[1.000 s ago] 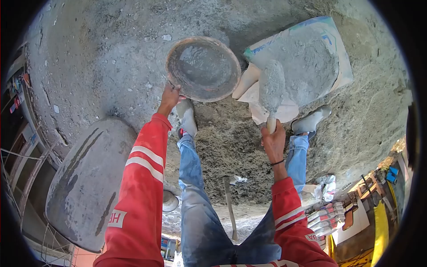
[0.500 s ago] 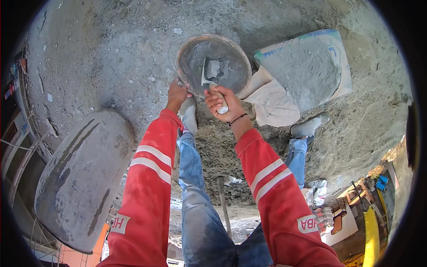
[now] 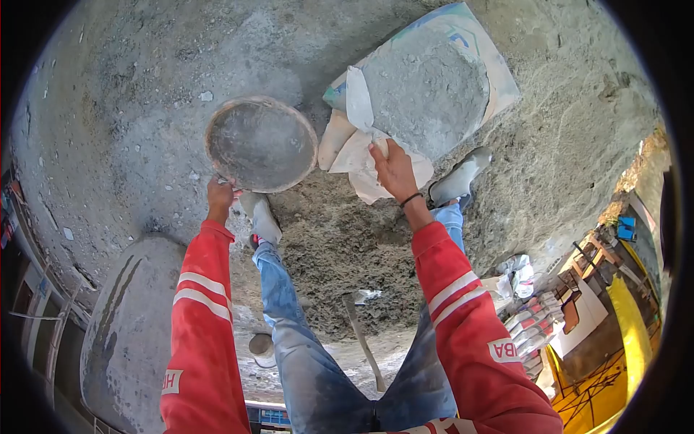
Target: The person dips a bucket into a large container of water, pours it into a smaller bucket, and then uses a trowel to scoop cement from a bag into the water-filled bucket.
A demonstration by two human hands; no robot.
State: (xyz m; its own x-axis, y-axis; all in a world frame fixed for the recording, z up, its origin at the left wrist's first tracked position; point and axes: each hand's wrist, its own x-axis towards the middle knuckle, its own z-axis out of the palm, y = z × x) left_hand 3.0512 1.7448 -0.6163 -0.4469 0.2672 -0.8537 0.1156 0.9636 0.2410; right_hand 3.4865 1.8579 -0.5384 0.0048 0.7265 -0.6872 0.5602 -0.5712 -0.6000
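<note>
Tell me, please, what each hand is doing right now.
Left hand: closed on the rim of the round basin.
Right hand: closed around the handle of the trowel.

Trowel (image 3: 359,101) out of bowl (image 3: 262,145), at bag (image 3: 501,85)

Matt greys, rough ground

Basin (image 3: 262,145) matt, dusty, w/ rough-looking rim; bag (image 3: 499,79) paper-like, creased, torn flap matt; powder in it (image 3: 426,90) fine but lumpy, matt grey; trowel blade (image 3: 358,100) smooth, pale, prob. metal; ground (image 3: 144,108) rough, gritty; jeans (image 3: 311,362) faded cloth; sleeves red cloth w/ white stripes; yellow sheet (image 3: 630,325) smooth, slightly shiny.
</note>
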